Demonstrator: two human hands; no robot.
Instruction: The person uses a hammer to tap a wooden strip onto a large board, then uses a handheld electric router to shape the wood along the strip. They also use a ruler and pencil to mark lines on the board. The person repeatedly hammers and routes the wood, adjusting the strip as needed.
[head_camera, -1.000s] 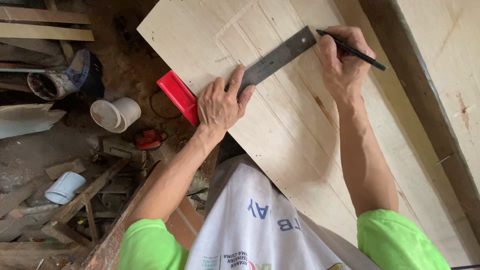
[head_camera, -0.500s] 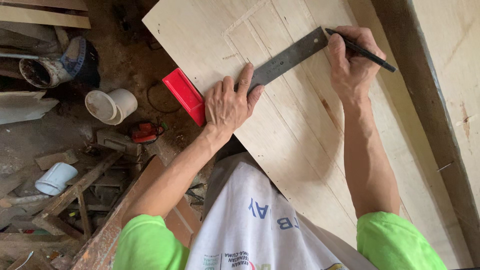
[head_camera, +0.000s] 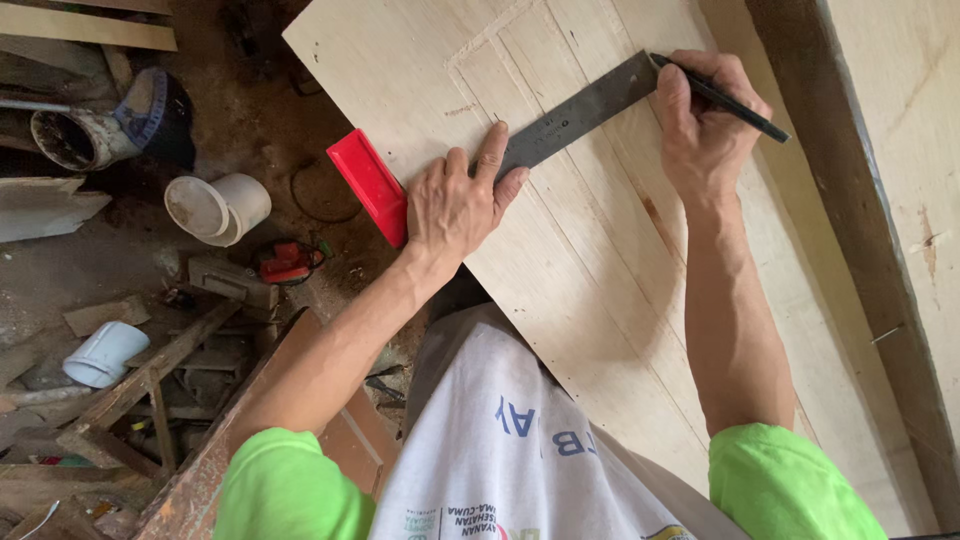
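A pale plywood panel (head_camera: 600, 250) with faint pencil lines lies slanted across the view. A try square rests on it, its red stock (head_camera: 367, 185) hooked on the panel's left edge and its dark metal blade (head_camera: 585, 108) reaching up to the right. My left hand (head_camera: 455, 200) presses flat on the blade near the stock. At the blade's far end, my right hand (head_camera: 700, 125) grips a dark pencil (head_camera: 735, 100) whose tip meets the blade's end.
A dark wooden beam (head_camera: 850, 220) runs along the panel's right side. On the dirt floor at left lie white pipe fittings (head_camera: 215, 207), a grey pipe elbow (head_camera: 85, 135), a small red tool (head_camera: 285, 262), a white cup (head_camera: 100, 355) and scrap timber (head_camera: 150, 370).
The view has shifted slightly, so panel and hands sit a little further right. Both hands keep their hold on square and pencil.
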